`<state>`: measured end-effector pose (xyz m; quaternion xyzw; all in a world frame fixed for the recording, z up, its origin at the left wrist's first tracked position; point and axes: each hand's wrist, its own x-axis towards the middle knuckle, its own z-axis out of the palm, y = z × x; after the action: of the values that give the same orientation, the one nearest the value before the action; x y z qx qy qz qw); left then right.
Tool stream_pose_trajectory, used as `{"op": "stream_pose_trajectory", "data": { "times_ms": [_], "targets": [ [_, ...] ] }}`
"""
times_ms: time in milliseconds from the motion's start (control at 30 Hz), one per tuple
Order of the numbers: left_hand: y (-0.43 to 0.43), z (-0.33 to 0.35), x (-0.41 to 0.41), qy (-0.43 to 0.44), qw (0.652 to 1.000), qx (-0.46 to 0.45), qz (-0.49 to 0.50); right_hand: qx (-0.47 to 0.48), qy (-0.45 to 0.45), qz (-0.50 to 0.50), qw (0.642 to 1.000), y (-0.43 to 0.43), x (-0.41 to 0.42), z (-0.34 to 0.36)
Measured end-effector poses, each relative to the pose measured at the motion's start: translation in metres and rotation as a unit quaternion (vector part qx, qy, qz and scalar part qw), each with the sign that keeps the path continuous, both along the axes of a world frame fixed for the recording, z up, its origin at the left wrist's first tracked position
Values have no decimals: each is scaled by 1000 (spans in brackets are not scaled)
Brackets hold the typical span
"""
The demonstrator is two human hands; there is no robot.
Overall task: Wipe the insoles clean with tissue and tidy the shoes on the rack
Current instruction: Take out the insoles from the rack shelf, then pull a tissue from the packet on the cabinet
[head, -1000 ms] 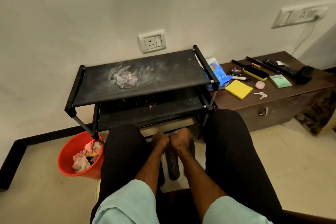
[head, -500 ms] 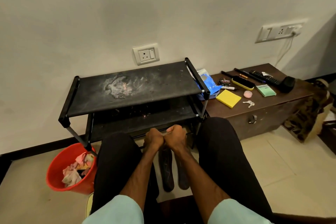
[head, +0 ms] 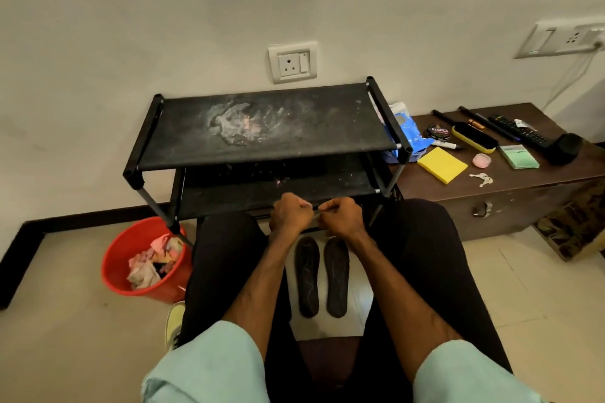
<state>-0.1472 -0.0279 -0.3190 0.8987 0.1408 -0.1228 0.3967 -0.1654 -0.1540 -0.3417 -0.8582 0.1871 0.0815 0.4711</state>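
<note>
Head view looks down on both hands, held out between the knees. The left hand (head: 289,214) and the right hand (head: 342,217) are curled into fists, knuckles almost touching, and I can make out nothing held in either. A pale speck between the thumbs is too small to name.

Just below the hands the two insoles (head: 307,276) lie flat on the floor, side by side and barely apart. They are long, dark and round-ended, with a matt, faintly creased face.

No tissue is in hand yet, so fetching some looks like the step now. The blue packet (head: 406,131), up and to the right of the right hand on the wooden surface (head: 510,186), may hold it.

To wipe well, I would pin one insole at the heel, fold the tissue thick and stroke lengthwise. Thin foam likely buckles, and a grainy face shreds paper.

Beyond the hands stands the rack (head: 262,127), black cloth shelves on slim poles. Its top is smeared with pale dust and carries no shoes. Left of the left hand, a glossy red bucket (head: 118,271) holds crumpled paper.
</note>
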Motion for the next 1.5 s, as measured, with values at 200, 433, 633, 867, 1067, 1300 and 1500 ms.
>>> {"op": "stream_pose_trajectory", "data": {
  "times_ms": [200, 433, 633, 867, 1067, 1300, 1500],
  "targets": [
    [-1, 10, 4, -15, 999, 32, -27, 26, -30, -4, 999, 2, 7, 7],
    [-6, 17, 5, -45, 997, 44, -34, 30, -63, -3, 998, -3, 8, 16],
    [-12, 39, 1, -122, 991, 20, -54, 25, -129, -7, 991, -16, 7, 49],
    [-46, 98, 6, -266, 955, -23, -127, 40, -149, 28, 988, -69, 0, 147],
    [-99, 123, 46, -307, 934, -29, -181, 50, -250, -86, 963, -134, 43, 173],
    [-160, 112, 115, -268, 938, 37, -218, -11, -212, -153, 965, -197, 168, 117],
    [-179, 91, 149, -294, 930, 50, -216, -300, -82, 7, 950, -236, 213, 50]
  ]
}}
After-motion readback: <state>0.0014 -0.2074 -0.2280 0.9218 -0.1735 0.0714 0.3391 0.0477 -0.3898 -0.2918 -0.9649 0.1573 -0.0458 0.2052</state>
